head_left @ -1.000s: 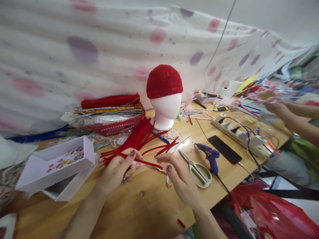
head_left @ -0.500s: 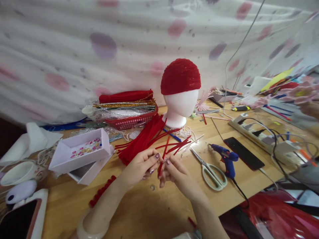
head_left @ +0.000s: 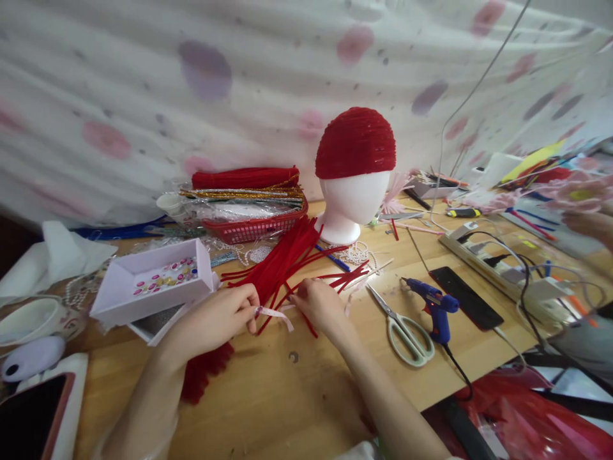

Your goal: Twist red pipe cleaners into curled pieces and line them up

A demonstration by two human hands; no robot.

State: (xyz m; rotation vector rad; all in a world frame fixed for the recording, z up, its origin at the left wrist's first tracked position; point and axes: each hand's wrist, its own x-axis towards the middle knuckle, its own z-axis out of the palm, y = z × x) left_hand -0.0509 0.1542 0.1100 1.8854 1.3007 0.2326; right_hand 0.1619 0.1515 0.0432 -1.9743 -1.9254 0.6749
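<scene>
My left hand (head_left: 234, 310) is closed, pinching one end of a thin pale pink strip (head_left: 276, 314) that juts out to the right. To its right, my right hand (head_left: 318, 305) reaches down with fingers bent and fingertips together at a red pipe cleaner (head_left: 307, 322); part of the grip is hidden. Just beyond both hands lies a loose bundle of red pipe cleaners (head_left: 282, 255). Under my left forearm sits a fuzzy red ruffled piece (head_left: 207, 374), partly covered. Behind the bundle stands a white mannequin head (head_left: 354, 201) wearing a red cap (head_left: 357, 144).
Scissors (head_left: 407, 335), a blue glue gun (head_left: 433, 303), a phone (head_left: 465, 297) and a power strip (head_left: 493, 271) lie to the right. A white box (head_left: 153, 306) of gems stands left, a red basket (head_left: 256, 228) behind. Another person's hand (head_left: 591, 223) shows at far right.
My hands have moved apart from the small red piece they held together. The left went leftward and now holds the pale strip; the right moved slightly forward onto the red pipe cleaners.
</scene>
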